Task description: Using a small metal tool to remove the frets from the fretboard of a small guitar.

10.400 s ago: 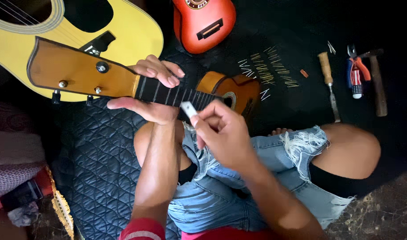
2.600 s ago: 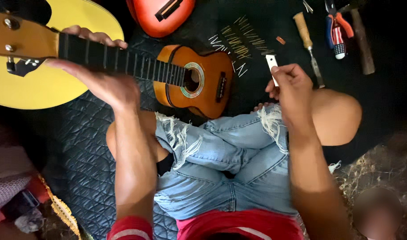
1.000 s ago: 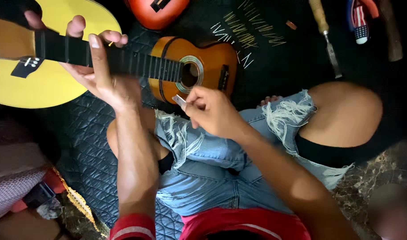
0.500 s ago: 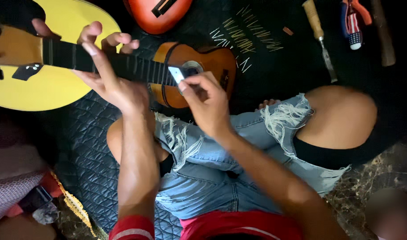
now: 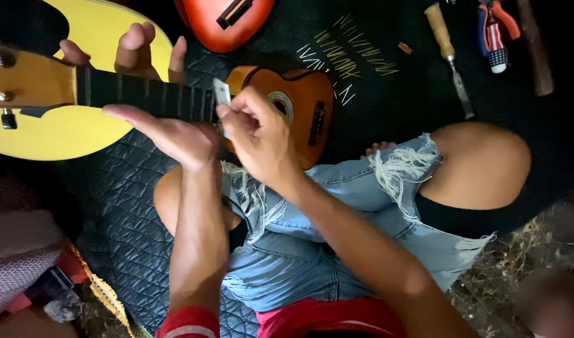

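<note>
Left hand (image 5: 168,128) wrapped round the ukulele (image 5: 174,103) neck from below, fingers curled over the top, thumb along the near edge. Right hand (image 5: 258,141) pinches a small pale strip (image 5: 222,94) btwn thumb & fingertips, held on the fretboard near the body. Uke lies across the dark quilted mat (image 5: 105,206), over the lap. Chisel (image 5: 449,56) & pliers (image 5: 496,31) near mat's far right corner.

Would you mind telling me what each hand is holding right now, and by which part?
The left hand grips the small brown guitar by its neck; the right hand pinches a small white strip by its lower end.
</note>
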